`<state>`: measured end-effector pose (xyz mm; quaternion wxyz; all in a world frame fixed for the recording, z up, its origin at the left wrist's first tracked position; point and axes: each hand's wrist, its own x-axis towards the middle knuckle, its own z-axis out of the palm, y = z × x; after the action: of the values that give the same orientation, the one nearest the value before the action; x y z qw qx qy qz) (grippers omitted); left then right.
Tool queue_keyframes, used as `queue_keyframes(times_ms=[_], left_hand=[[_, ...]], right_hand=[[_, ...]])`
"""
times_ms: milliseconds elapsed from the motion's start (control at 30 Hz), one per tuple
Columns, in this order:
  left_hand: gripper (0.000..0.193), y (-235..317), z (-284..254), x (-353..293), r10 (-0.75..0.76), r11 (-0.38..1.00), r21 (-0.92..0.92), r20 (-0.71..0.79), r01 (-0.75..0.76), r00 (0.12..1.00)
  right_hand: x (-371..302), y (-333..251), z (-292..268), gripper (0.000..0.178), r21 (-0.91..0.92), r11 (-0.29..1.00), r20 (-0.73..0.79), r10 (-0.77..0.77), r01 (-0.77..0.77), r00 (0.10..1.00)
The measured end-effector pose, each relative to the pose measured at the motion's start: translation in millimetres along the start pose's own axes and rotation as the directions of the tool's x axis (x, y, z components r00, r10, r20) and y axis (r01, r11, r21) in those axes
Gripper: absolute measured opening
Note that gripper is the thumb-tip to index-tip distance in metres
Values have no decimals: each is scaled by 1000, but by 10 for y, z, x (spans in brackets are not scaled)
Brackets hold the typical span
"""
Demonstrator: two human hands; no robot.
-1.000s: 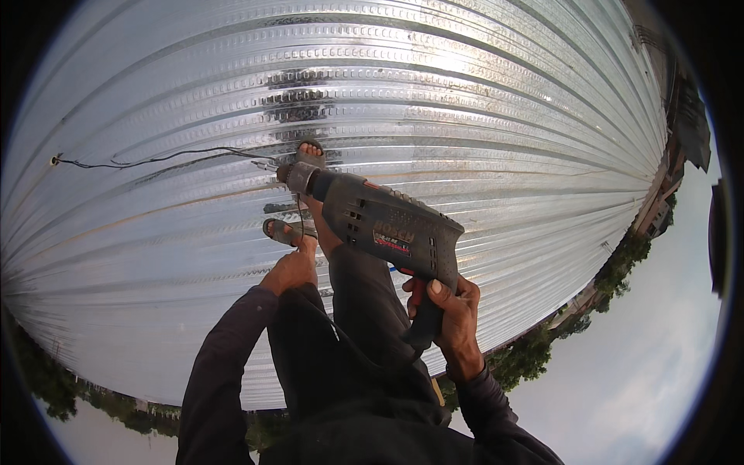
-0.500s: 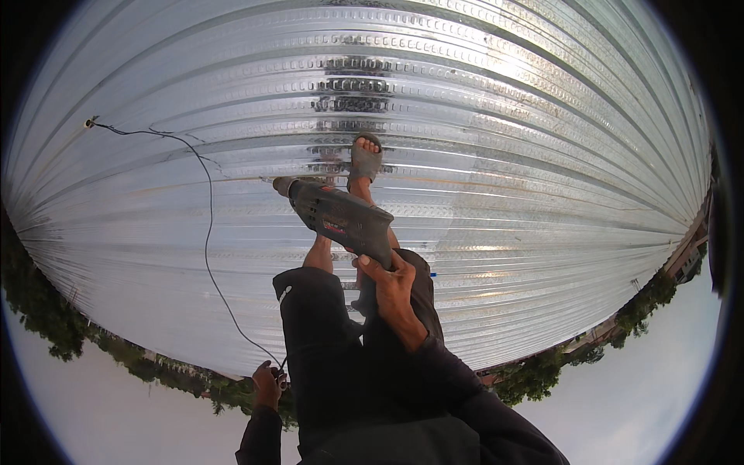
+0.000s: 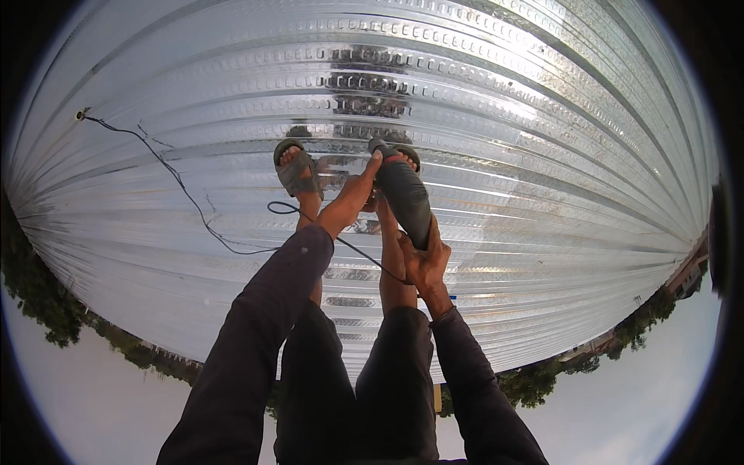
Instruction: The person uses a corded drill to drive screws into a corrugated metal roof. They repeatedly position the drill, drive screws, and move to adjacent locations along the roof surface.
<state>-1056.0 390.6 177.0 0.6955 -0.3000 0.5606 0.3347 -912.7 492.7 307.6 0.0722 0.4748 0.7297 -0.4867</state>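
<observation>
A dark power drill (image 3: 408, 200) is held out before my legs, its front end pointing away over the ribbed metal sheets. At its rear end, my right hand (image 3: 428, 262) is closed around the handle. My left hand (image 3: 355, 198) grips the left side of the drill near its front, thumb laid along it; its other fingers are mostly hidden. A black power cord (image 3: 186, 186) loops below my left forearm and runs toward my right hand.
Shiny ribbed metal sheeting (image 3: 527, 178) spreads all round under my feet. My sandalled left foot (image 3: 296, 174) stands left of the drill; the right is partly behind it. The cord ends at a small yellowish piece (image 3: 80, 115) far left. Trees (image 3: 535, 384) show beyond the edge.
The drill has swung from pointing left to pointing away from me. My left hand has let go of the cord and come up onto the drill's front. My left foot has moved forward.
</observation>
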Motion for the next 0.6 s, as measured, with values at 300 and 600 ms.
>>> queue_keyframes(times_ms=[300,600], left_hand=[[46,-54,-4,604,137,783,-619,275,66,952],[41,-164,-135,683,130,705,-700,285,114,950]], right_hand=[[292,858,353,75,-293,808,218,-464,511,858],[327,897,465,74,-390,720,313,-483,574,818]])
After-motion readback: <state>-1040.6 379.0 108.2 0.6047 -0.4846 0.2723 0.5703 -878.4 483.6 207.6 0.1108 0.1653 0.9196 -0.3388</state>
